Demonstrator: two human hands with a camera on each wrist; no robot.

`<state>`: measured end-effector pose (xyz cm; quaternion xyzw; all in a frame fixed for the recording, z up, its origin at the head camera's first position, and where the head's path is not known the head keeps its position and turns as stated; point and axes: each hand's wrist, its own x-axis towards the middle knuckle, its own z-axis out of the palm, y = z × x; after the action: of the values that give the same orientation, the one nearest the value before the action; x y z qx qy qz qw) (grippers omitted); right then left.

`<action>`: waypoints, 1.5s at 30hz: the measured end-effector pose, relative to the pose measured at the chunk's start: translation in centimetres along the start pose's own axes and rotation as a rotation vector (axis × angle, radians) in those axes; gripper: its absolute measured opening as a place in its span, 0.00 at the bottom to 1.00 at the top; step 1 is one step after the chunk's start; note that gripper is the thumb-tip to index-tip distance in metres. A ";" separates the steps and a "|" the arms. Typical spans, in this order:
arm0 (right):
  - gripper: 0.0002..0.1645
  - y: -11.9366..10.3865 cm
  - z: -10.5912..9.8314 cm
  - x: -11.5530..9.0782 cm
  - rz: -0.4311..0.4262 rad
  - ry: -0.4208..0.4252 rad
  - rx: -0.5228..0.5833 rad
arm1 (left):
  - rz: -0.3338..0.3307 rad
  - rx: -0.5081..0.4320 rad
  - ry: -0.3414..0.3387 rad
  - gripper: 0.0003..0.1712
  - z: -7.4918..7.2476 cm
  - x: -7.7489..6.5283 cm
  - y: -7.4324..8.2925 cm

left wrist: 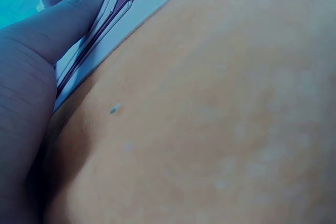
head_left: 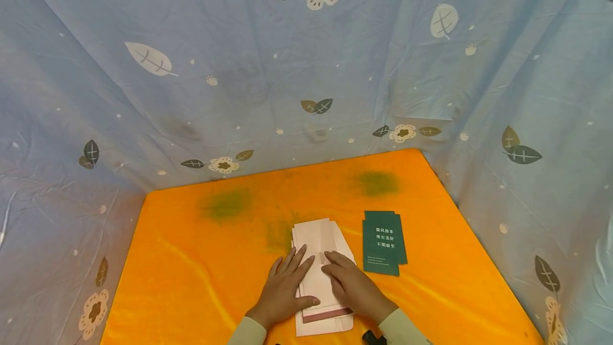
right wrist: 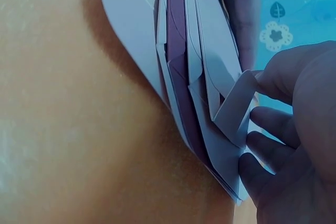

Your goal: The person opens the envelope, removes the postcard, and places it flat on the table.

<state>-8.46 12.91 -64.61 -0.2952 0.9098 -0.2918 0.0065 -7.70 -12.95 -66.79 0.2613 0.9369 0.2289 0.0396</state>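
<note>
A stack of pale pink envelopes (head_left: 313,241) lies on the orange cloth, with one dark red envelope (head_left: 330,314) showing among them near the lower end. My left hand (head_left: 286,287) rests on the stack's left side, fingers spread and thumb across the lower part. In the left wrist view its thumb (left wrist: 63,22) lies over the layered edges. At the stack's right side, my right hand (head_left: 351,284) has its fingers bent at the top envelope. The right wrist view shows it pinching that envelope's raised flap (right wrist: 236,106) at the edge.
Right of the stack lie several dark green cards (head_left: 383,244) with white writing, overlapping one another. A small black object (head_left: 373,337) sits by the right wrist. Orange cloth (head_left: 191,249) covers the table, and pale blue patterned curtains (head_left: 249,68) surround it.
</note>
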 end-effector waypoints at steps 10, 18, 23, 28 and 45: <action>0.17 0.2 -0.4 -0.2 -0.001 -0.006 0.027 | 0.002 0.005 0.000 0.57 0.1 0.1 -0.1; 0.19 0.5 -0.9 -0.7 0.024 0.013 0.075 | -0.003 -0.001 -0.002 0.57 0.1 0.1 -0.1; 0.20 0.9 -1.3 -1.0 0.026 0.041 0.102 | 0.000 -0.004 0.001 0.57 0.1 0.1 -0.1; 0.21 1.0 -1.5 -1.2 0.028 0.077 0.133 | -0.001 0.000 0.005 0.57 0.2 0.1 -0.1; 0.25 2.1 -1.7 -2.1 0.224 0.112 0.122 | -0.013 -0.015 0.014 0.57 0.2 0.1 -0.1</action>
<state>-8.17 16.28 -64.69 -0.1738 0.9165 -0.3601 0.0062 -7.75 -12.91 -67.02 0.2532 0.9371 0.2374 0.0364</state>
